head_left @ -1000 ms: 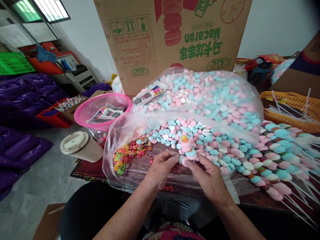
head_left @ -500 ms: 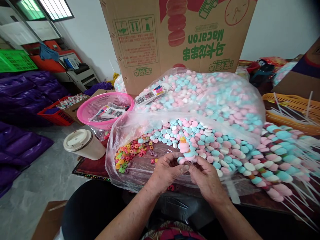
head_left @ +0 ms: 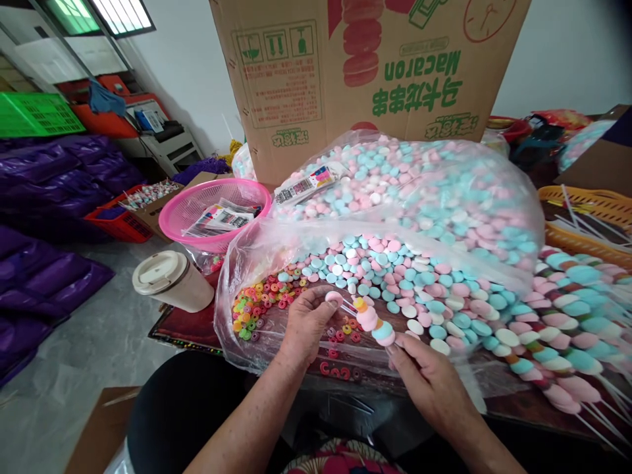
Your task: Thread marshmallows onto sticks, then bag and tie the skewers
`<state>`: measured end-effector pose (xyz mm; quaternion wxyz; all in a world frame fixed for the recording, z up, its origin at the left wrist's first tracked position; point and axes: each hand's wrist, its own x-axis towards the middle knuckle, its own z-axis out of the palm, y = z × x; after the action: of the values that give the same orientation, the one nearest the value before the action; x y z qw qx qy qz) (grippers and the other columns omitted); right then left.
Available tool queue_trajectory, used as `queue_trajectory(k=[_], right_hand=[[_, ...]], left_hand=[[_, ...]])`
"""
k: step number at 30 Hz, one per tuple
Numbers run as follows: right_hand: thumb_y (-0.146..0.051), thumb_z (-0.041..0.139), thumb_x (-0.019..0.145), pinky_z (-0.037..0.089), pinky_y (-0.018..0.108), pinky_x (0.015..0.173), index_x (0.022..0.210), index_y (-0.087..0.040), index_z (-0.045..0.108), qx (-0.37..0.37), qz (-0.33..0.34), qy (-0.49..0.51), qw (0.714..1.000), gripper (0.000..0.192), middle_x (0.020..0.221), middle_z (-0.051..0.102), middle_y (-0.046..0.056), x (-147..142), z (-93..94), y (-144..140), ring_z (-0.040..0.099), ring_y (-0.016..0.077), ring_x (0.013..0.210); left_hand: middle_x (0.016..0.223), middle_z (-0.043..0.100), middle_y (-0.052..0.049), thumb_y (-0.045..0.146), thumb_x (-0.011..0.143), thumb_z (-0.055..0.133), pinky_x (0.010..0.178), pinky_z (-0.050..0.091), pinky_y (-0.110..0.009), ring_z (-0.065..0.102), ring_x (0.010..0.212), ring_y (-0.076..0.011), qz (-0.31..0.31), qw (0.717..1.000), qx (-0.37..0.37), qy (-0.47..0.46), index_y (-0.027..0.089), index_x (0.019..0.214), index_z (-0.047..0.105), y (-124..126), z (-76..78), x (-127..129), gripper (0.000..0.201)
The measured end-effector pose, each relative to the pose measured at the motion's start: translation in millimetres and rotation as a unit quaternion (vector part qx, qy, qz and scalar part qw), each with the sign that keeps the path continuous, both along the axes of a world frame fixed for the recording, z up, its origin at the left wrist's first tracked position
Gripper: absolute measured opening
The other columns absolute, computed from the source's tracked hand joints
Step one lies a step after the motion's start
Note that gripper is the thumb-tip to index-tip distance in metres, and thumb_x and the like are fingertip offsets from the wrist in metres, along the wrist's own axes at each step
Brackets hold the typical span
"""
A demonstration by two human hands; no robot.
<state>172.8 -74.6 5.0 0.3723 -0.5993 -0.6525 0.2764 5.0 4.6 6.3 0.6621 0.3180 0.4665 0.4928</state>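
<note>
My left hand pinches a pink marshmallow disc between thumb and fingers, at the thin tip of a candy skewer. My right hand grips that skewer by its lower end; it carries pink and blue marshmallow pieces with yellow-orange gummy rings between them, and leans up to the left. Behind both hands lie loose pink, blue and white marshmallows. Coloured gummy rings are heaped on the left, with several more near my left hand. Finished-looking skewers with white sticks are piled on the right.
A big clear bag of marshmallows stands before a cardboard box. On the left are a pink basket with printed packets and a lidded cup. An orange basket holds white sticks. Purple bags fill the far left.
My hands were together around the skewer. Now they are apart: my left hand has moved left with a pink disc, and my right hand has tilted the skewer to the left.
</note>
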Motion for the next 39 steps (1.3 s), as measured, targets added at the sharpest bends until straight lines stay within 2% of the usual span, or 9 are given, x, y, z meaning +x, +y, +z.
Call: queue_trajectory(k=[5,10,14,20,25,31,39], right_hand=[[-0.029,0.039,0.090,0.038,0.022,0.049,0.063,-0.020,0.050,0.041,0.035,-0.053,0.997,0.030,0.056,0.055,-0.001,-11.7,-7.8,-0.2,0.049,0.0119,0.051],[-0.027,0.037,0.090,0.040,0.022,0.051,0.066,-0.019,0.052,0.050,0.044,-0.057,0.996,0.029,0.060,0.057,0.000,-17.5,-8.4,4.2,0.052,0.0125,0.054],[-0.024,0.039,0.090,0.039,0.021,0.051,0.069,-0.019,0.053,0.080,0.027,-0.069,0.994,0.026,0.059,0.057,0.000,-15.3,-7.3,5.4,0.051,0.0117,0.052],[-0.022,0.038,0.089,0.035,0.021,0.047,0.064,-0.019,0.050,0.104,0.014,-0.110,0.988,0.028,0.052,0.051,-0.002,-13.2,-5.4,3.6,0.046,0.0109,0.047],[-0.022,0.038,0.089,0.036,0.022,0.049,0.064,-0.019,0.049,0.090,0.022,-0.116,0.989,0.028,0.057,0.055,0.000,-13.7,-6.8,0.9,0.052,0.0115,0.051],[-0.023,0.037,0.090,0.037,0.021,0.050,0.067,-0.019,0.052,0.090,0.000,-0.119,0.989,0.028,0.057,0.055,0.000,-15.0,-10.0,1.1,0.052,0.0115,0.051],[-0.023,0.036,0.090,0.036,0.020,0.048,0.065,-0.018,0.051,0.099,0.007,-0.104,0.990,0.030,0.055,0.055,-0.001,-17.1,-9.1,3.2,0.050,0.0104,0.048]], left_hand=[[0.060,0.062,0.001,0.023,0.056,0.076,0.052,0.046,-0.021,0.054,0.051,-0.0087,0.036,0.999,0.017,0.005,0.013,0.080,0.065,2.1,8.0,-6.6,0.028],[0.064,0.064,0.000,0.018,0.058,0.070,0.054,0.044,-0.020,0.054,0.054,-0.0087,0.036,0.997,0.039,0.048,0.013,0.080,0.068,1.0,11.0,-7.9,0.022],[0.059,0.063,0.001,0.016,0.058,0.066,0.052,0.045,-0.022,0.054,0.049,-0.0092,0.035,0.997,0.033,0.058,0.014,0.079,0.068,0.1,9.2,-5.3,0.021],[0.068,0.066,-0.001,0.017,0.059,0.067,0.054,0.048,-0.022,0.058,0.057,-0.0111,0.017,0.996,0.042,0.075,0.013,0.080,0.067,-3.3,5.7,4.0,0.021],[0.066,0.065,0.000,0.018,0.059,0.067,0.050,0.047,-0.022,0.056,0.053,-0.0105,0.036,0.996,0.028,0.080,0.014,0.081,0.067,-3.4,3.4,2.7,0.023],[0.073,0.067,-0.002,0.017,0.062,0.064,0.055,0.048,-0.021,0.058,0.062,-0.0121,0.016,0.994,0.047,0.094,0.012,0.084,0.067,-7.5,-1.0,4.6,0.023],[0.070,0.064,-0.002,0.020,0.063,0.063,0.054,0.048,-0.023,0.055,0.058,-0.0112,-0.004,0.995,0.035,0.091,0.012,0.083,0.066,-6.8,-5.7,3.9,0.022]])
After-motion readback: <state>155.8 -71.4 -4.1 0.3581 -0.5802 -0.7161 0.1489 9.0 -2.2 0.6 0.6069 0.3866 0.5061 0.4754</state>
